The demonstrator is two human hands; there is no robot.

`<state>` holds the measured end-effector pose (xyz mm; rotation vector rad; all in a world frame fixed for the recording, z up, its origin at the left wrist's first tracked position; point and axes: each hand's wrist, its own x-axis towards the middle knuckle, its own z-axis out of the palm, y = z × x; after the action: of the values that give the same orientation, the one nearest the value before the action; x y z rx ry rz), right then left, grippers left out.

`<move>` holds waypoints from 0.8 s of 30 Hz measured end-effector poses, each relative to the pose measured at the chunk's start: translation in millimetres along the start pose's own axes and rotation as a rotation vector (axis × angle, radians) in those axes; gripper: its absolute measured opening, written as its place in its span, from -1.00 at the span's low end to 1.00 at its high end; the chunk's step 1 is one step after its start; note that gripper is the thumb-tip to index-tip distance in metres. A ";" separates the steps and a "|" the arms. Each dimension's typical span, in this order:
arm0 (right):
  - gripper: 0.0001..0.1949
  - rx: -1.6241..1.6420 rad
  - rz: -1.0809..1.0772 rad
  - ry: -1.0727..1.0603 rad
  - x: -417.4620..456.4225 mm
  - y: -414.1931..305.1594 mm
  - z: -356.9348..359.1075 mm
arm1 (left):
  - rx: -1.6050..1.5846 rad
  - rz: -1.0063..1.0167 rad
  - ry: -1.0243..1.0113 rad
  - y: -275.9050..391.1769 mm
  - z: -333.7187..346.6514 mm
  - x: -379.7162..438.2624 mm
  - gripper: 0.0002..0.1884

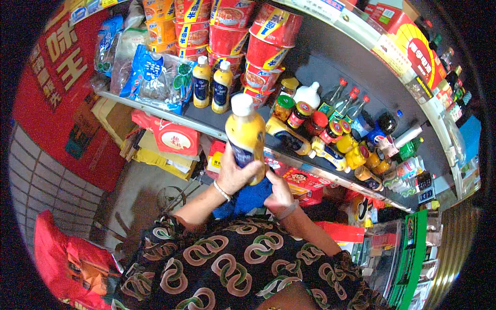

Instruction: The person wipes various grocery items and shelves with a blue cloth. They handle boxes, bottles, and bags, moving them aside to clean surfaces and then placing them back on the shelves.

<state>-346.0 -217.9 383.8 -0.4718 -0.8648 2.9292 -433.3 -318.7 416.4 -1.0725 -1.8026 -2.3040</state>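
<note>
My left hand [237, 172] is wrapped around a plastic drink bottle [244, 126] with yellow contents, a white cap and a dark blue label. The bottle is nearly upright, its cap tipped slightly left, in front of the shelf edge. Close to its lower right side is my right hand [279, 192], slightly blurred; its grip is hard to make out. Below the bottle, between my forearms, shows something blue [246, 199], perhaps cloth. Two similar bottles, one on the left [201, 83] and one on the right [222, 88], stand on the shelf [325, 75] behind.
Stacked red instant noodle tubs [228, 37] rise at the back. Blue-and-clear packages [159, 79] lie left. Rightward are a lying yellow bottle [288, 135], several jars [298, 114] and red-capped glass bottles [337, 97]. Red cartons [306, 184] sit below the shelf edge.
</note>
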 end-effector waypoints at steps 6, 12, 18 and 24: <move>-0.63 -0.290 -0.110 0.238 -15.9 -3.4 -29.5 | 0.137 -0.099 -0.126 -4.4 -4.1 -8.0 -0.37; -0.80 -0.499 -0.158 0.437 -51.3 -23.9 -25.1 | 0.234 -0.284 -0.063 -8.2 -20.9 -2.6 -0.47; -0.86 -0.203 -0.306 0.662 -99.6 -14.6 -65.9 | 0.246 -0.162 0.089 -54.9 -62.9 35.5 -0.45; -0.86 -0.231 -0.411 0.876 -136.9 23.4 -185.2 | 0.468 -0.017 0.050 -80.3 -33.0 97.6 -0.46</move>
<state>-158.5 -159.2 261.3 -1.2678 -0.9778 1.9343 -557.5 -283.6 396.5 -0.9115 -2.1772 -1.7535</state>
